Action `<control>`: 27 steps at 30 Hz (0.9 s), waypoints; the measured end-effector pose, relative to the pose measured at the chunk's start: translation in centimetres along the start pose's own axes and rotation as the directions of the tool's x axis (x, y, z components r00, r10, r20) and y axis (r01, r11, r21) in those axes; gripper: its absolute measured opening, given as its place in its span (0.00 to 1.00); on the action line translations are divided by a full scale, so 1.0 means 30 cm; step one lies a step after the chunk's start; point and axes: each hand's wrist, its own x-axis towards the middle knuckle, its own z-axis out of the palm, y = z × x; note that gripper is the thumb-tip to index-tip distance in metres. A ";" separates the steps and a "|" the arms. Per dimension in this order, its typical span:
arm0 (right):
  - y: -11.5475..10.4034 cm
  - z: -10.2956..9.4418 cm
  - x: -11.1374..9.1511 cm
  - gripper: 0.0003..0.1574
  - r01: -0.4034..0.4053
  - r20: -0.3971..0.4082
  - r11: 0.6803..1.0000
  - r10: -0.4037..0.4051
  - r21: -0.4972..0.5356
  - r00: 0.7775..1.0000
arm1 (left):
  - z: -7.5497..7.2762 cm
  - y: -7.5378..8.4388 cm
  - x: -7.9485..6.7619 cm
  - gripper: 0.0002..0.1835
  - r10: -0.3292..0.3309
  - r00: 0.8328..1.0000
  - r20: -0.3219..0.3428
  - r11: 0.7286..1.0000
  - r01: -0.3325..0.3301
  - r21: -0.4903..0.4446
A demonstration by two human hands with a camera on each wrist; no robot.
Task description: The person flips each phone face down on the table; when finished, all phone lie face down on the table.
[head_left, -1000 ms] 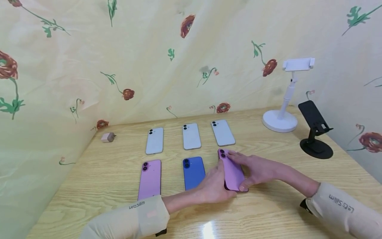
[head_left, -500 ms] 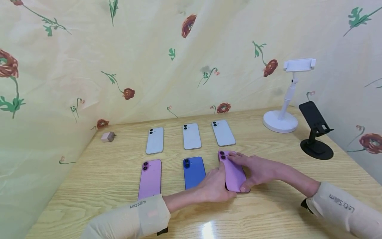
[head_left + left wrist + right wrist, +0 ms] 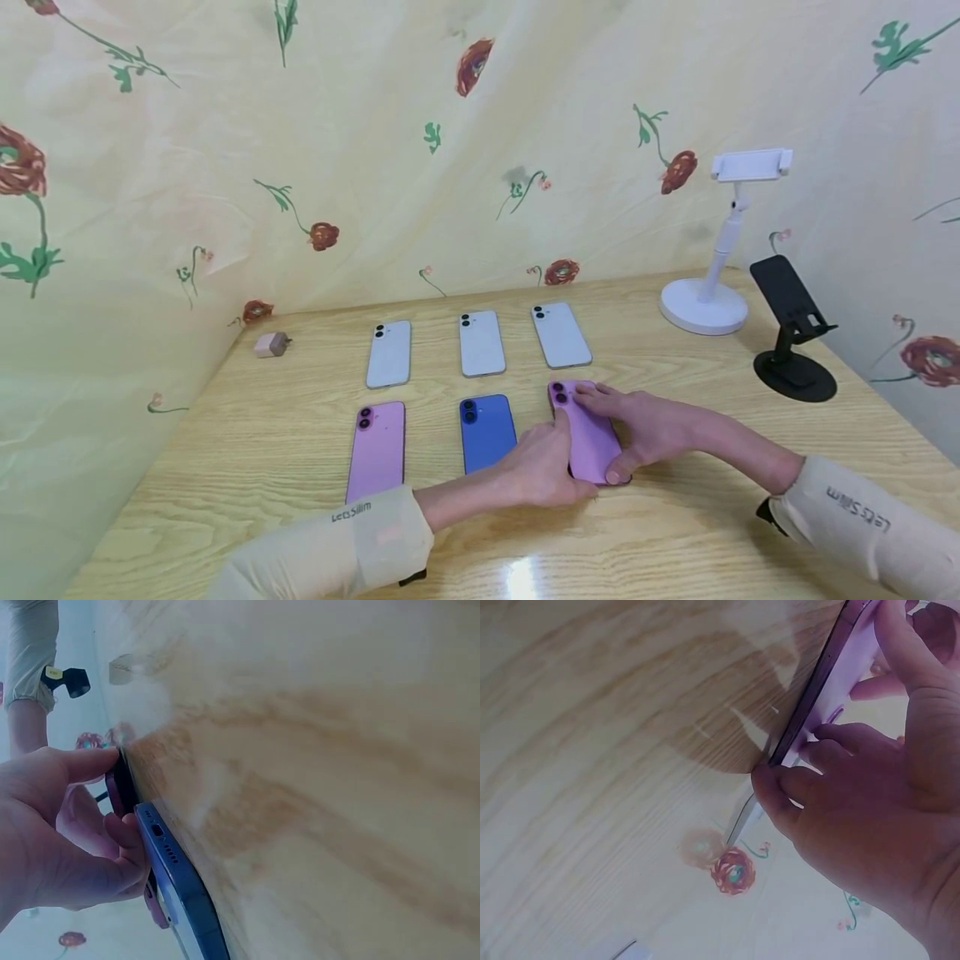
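A pink-purple smartphone (image 3: pixel 592 442) lies back up at the right end of the front row, twin camera lenses at its top left. Along its left edge my left hand (image 3: pixel 536 471) grips it, with a finger and the thumb at that side. My right hand (image 3: pixel 651 425) holds the opposite edge, fingers near the top and thumb over the lower right corner. In the right wrist view, the fingertips of the right hand (image 3: pixel 870 780) sit at the end of the phone (image 3: pixel 817 701), close over the table. A blue smartphone (image 3: pixel 487 429) lies left of it, partly hidden by my left hand.
Another purple phone (image 3: pixel 377 446) lies at front left. Behind are three white phones, the left (image 3: pixel 389 354), middle (image 3: pixel 482 343) and right (image 3: pixel 562 335). A charger plug (image 3: pixel 272 344) sits far left. White (image 3: pixel 705 307) and black (image 3: pixel 795 375) phone stands are at right.
The purple phone has shifted slightly toward me, its top end now a little farther from the white phone behind. Both hands keep their hold. The other phones stay in place.
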 end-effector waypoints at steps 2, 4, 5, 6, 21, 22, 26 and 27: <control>0.000 -0.001 0.000 0.73 0.000 0.002 1.000 0.000 0.002 1.000 | 0.000 0.004 0.003 0.58 -0.020 1.000 0.007 1.000 0.020 0.013; 0.000 -0.002 0.000 0.73 -0.001 0.005 1.000 0.001 0.003 1.000 | 0.000 0.008 0.005 0.58 -0.041 0.999 0.018 0.999 0.040 0.023; -0.001 -0.003 0.000 0.73 -0.001 0.006 1.000 0.001 0.005 1.000 | 0.001 0.011 0.007 0.59 -0.050 0.998 0.024 0.998 0.049 0.030; -0.001 -0.003 0.000 0.73 -0.001 0.006 1.000 0.001 0.008 1.000 | 0.001 0.013 0.008 0.59 -0.058 0.998 0.028 0.998 0.057 0.040; -0.001 -0.001 -0.001 0.72 -0.017 0.004 0.999 0.017 -0.037 1.000 | 0.005 0.018 0.014 0.54 -0.043 0.997 0.071 0.983 0.029 0.180; -0.001 -0.001 -0.002 0.72 -0.022 0.007 0.999 0.022 -0.033 1.000 | 0.004 0.017 0.012 0.54 -0.037 0.997 0.074 0.984 0.024 0.178; -0.002 0.002 -0.008 0.72 -0.044 0.022 0.999 0.044 -0.009 0.999 | -0.011 0.008 -0.003 0.56 -0.011 0.996 0.086 0.988 -0.002 0.156; -0.003 0.001 -0.009 0.71 -0.041 0.022 0.999 0.042 -0.014 0.999 | -0.020 0.004 -0.010 0.55 -0.005 0.996 0.088 0.989 -0.009 0.148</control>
